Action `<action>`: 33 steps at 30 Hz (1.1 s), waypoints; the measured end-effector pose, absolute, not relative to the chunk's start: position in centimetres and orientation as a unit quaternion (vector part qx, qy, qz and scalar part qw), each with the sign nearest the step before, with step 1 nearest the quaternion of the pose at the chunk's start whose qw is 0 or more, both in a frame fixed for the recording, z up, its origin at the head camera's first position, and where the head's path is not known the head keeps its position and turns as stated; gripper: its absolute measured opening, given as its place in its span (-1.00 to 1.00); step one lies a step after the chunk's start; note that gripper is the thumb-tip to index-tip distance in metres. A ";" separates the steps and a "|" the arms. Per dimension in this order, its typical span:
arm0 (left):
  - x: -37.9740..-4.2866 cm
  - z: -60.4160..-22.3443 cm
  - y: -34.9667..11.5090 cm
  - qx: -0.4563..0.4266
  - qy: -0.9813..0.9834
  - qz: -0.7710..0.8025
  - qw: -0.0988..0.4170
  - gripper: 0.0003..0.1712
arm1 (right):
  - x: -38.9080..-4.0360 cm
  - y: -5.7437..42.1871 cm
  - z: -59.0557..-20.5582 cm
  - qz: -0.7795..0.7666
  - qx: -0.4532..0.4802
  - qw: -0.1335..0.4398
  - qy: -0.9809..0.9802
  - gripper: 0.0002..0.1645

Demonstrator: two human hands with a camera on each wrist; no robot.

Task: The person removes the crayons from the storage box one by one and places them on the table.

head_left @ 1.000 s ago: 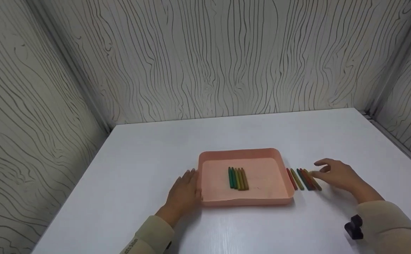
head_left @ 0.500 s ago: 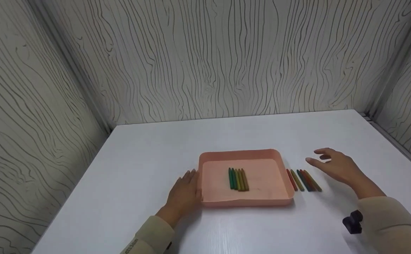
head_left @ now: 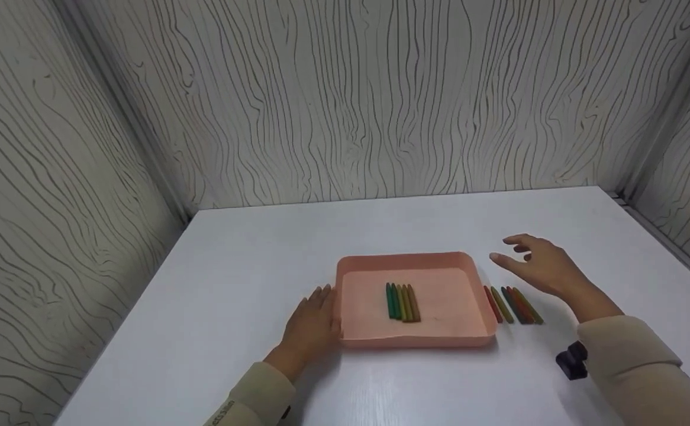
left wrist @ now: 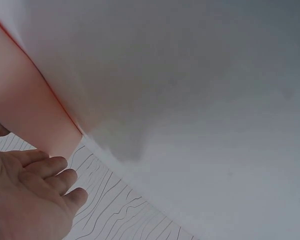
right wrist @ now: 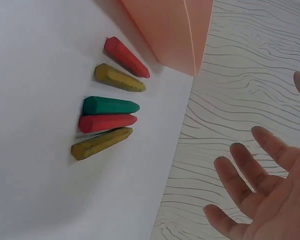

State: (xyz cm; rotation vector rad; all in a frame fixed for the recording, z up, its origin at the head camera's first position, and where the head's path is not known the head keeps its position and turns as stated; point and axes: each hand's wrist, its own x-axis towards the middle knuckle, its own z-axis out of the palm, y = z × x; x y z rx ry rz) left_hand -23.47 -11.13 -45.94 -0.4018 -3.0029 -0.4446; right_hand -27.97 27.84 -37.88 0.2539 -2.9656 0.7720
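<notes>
On the white table [head_left: 262,254], the left hand [head_left: 309,324] lies straight-fingered against the pink tray [head_left: 416,342], seemingly steadying it, while the empty, spread right hand [head_left: 545,269] hovers near crayons [head_left: 513,305] beside the tray.

Booth-like workspace: woodgrain-patterned panels [head_left: 345,106] around white table [head_left: 250,248].

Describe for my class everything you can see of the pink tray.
The pink tray is a shallow, open rectangle with rounded corners, low walls and a flat floor; it looks like plastic. It sits flat on the white table, its long sides running left to right. A row of green and yellowish crayons lies on its floor, near the middle. The left hand lies along its left wall, apparently touching it.
</notes>
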 end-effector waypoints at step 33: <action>-23.5 -45.9 -11.4 -0.142 -0.979 -0.143 0.032 -0.38 | -28.8 19.7 -39.7 0.274 0.158 0.005 -0.949 -0.17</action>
